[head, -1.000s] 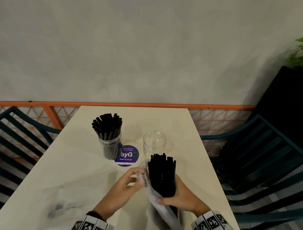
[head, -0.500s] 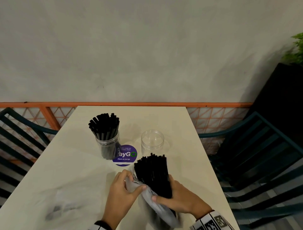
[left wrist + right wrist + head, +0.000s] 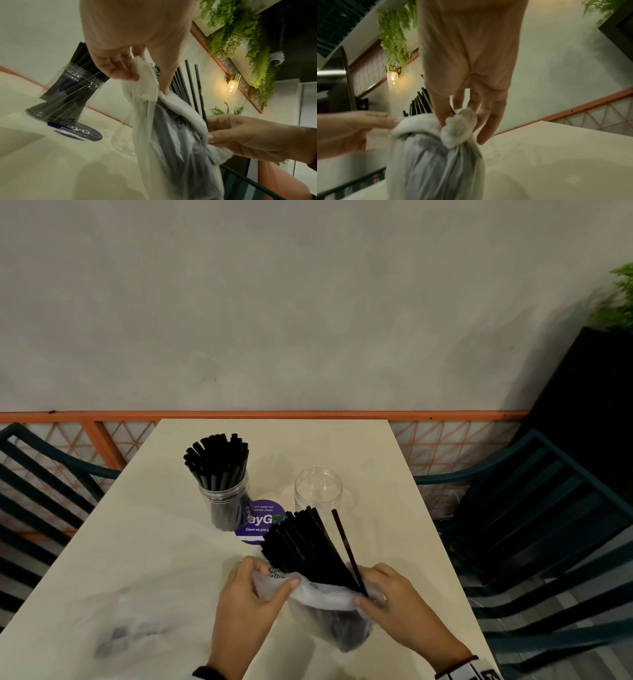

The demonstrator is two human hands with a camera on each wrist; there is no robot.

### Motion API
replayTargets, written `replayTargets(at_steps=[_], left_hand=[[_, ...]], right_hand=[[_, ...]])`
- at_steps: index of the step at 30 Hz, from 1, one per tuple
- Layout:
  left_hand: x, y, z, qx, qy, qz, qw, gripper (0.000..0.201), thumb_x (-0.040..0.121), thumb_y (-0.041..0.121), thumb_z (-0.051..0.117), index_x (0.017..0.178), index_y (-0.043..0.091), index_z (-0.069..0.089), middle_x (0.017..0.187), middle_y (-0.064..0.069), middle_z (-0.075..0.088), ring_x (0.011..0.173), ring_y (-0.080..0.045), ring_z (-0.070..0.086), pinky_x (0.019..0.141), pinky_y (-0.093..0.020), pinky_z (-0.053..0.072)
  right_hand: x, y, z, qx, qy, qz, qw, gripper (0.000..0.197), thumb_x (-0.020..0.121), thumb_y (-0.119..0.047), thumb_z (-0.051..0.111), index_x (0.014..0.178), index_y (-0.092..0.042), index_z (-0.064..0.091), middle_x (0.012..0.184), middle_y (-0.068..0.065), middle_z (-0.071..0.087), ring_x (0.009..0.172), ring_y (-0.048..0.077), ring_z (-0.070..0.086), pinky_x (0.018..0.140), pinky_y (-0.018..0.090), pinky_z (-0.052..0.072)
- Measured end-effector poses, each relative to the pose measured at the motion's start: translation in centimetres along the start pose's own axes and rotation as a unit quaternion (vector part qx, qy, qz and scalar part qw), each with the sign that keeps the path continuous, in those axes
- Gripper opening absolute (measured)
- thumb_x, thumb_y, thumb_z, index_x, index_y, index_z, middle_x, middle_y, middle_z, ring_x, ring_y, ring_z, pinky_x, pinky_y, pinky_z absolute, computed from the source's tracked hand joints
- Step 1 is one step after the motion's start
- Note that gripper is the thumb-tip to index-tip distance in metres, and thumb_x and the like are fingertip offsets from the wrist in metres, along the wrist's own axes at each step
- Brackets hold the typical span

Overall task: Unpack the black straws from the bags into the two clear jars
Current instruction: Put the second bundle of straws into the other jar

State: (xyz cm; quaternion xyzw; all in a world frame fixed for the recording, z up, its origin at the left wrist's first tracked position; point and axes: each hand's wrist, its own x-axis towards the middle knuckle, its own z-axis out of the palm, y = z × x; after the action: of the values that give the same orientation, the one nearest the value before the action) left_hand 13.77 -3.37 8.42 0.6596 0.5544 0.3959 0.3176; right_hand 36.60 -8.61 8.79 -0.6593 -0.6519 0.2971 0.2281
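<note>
A bundle of black straws [image 3: 303, 546] sticks up out of a translucent white bag [image 3: 329, 604] near the table's front edge. My left hand [image 3: 255, 587] pinches the bag's rolled-down rim [image 3: 145, 83] on the left. My right hand [image 3: 380, 590] pinches the rim [image 3: 458, 121] on the right, with one loose straw [image 3: 346, 546] leaning against it. Behind the bag stands a clear jar [image 3: 318, 489] with nothing in it. To its left a second clear jar [image 3: 224, 501] is packed with black straws [image 3: 217, 455].
A purple round sticker [image 3: 260, 522] lies on the cream table [image 3: 137, 559] between the jars. A crumpled clear bag [image 3: 126, 635] lies at the front left. Dark green chairs [image 3: 548, 525] flank the table; an orange railing [image 3: 274, 415] runs behind it.
Both hands have pushed the bag's rim further down the bundle, baring more of the straws. The bundle now tilts left and one straw has fallen away to the right.
</note>
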Motion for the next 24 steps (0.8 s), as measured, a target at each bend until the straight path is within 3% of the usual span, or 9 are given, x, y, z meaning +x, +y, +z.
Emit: replayTargets(at_steps=[3,6,10,12,14,17,19,22,24], left_hand=[[-0.5,0.6,0.2,-0.01,-0.041,0.032,0.999,0.029,0.064,0.028,0.082,0.07,0.031,0.054,0.067,0.001,0.059,0.06,-0.008,0.057,0.053,-0.008,0.041],[-1.4,1.4,1.0,-0.009,-0.069,0.064,0.996,0.029,0.065,0.02,0.082,0.071,0.035,0.057,0.092,0.011,0.062,0.064,-0.004,0.062,0.057,-0.004,0.043],[-2.0,2.1,2.1,0.001,-0.075,0.083,0.994,0.03,0.07,0.02,0.078,0.076,0.036,0.054,0.071,0.01,0.063,0.072,-0.003,0.061,0.058,-0.006,0.045],[-2.0,2.1,2.5,0.015,-0.071,0.101,0.992,0.024,0.071,0.03,0.074,0.075,0.037,0.052,0.072,0.015,0.06,0.076,-0.005,0.06,0.058,-0.011,0.047],[-1.9,2.0,2.6,0.028,-0.06,0.119,0.991,0.02,0.069,0.045,0.062,0.077,0.028,0.058,0.071,0.012,0.06,0.075,-0.007,0.058,0.058,-0.016,0.048],[-1.5,1.9,2.8,0.035,-0.042,0.126,0.991,0.032,0.068,0.049,0.052,0.078,0.02,0.062,0.073,0.004,0.065,0.073,-0.008,0.057,0.058,-0.019,0.049],[-1.4,2.4,2.8,0.039,-0.06,0.138,0.988,0.026,0.072,0.048,0.053,0.078,0.024,0.061,0.073,0.004,0.066,0.072,-0.006,0.058,0.056,-0.019,0.05],[-2.0,2.8,3.2,0.042,-0.122,0.173,0.976,0.032,0.083,0.046,0.049,0.084,0.021,0.068,0.078,0.007,0.069,0.072,-0.002,0.06,0.059,-0.021,0.054],[-2.6,2.7,3.0,0.038,-0.164,0.184,0.968,0.026,0.083,0.04,0.05,0.096,0.026,0.068,0.086,0.015,0.064,0.076,0.01,0.056,0.066,-0.01,0.05]], right_hand=[[-0.1,0.5,0.6,-0.028,0.071,0.011,0.997,0.041,0.094,-0.027,0.049,0.134,-0.032,0.044,0.092,-0.005,0.042,0.082,0.006,0.048,0.071,-0.001,0.035],[0.1,0.0,1.2,-0.016,0.113,0.029,0.993,0.041,0.096,-0.021,0.045,0.136,-0.026,0.041,0.084,-0.01,0.035,0.071,0.004,0.045,0.068,0.001,0.036],[-0.2,-1.1,2.5,0.004,0.086,0.073,0.994,0.038,0.098,-0.037,0.036,0.121,-0.008,0.045,0.086,0.002,0.037,0.07,0.011,0.046,0.073,0.023,0.043],[-0.5,-2.3,2.8,0.087,0.062,0.071,0.992,0.047,0.099,-0.027,0.035,0.143,-0.016,0.022,0.102,0.005,0.036,0.084,0.015,0.046,0.078,0.019,0.038],[-0.7,-2.4,2.4,0.121,-0.013,0.05,0.991,0.06,0.099,-0.018,0.032,0.146,-0.019,-0.006,0.107,0.003,0.027,0.084,0.004,0.04,0.079,0.007,0.032],[-0.8,-2.5,1.5,0.173,-0.107,0.014,0.979,0.055,0.097,-0.026,0.04,0.142,-0.035,0.01,0.105,-0.001,0.028,0.085,0.0,0.042,0.078,0.006,0.037],[-0.9,-2.4,1.5,0.17,-0.083,-0.004,0.982,0.061,0.09,-0.044,0.049,0.137,-0.043,0.01,0.107,-0.005,0.03,0.086,-0.007,0.044,0.078,0.008,0.04],[-0.7,-1.4,2.2,0.186,0.009,0.021,0.982,0.088,0.071,-0.07,0.054,0.14,-0.035,0.012,0.112,-0.008,0.038,0.095,-0.003,0.049,0.076,0.013,0.048],[-0.4,-0.6,2.6,0.292,0.057,0.092,0.95,0.079,0.075,-0.048,0.068,0.137,-0.029,0.023,0.116,-0.004,0.048,0.099,0.005,0.054,0.072,0.013,0.051]])
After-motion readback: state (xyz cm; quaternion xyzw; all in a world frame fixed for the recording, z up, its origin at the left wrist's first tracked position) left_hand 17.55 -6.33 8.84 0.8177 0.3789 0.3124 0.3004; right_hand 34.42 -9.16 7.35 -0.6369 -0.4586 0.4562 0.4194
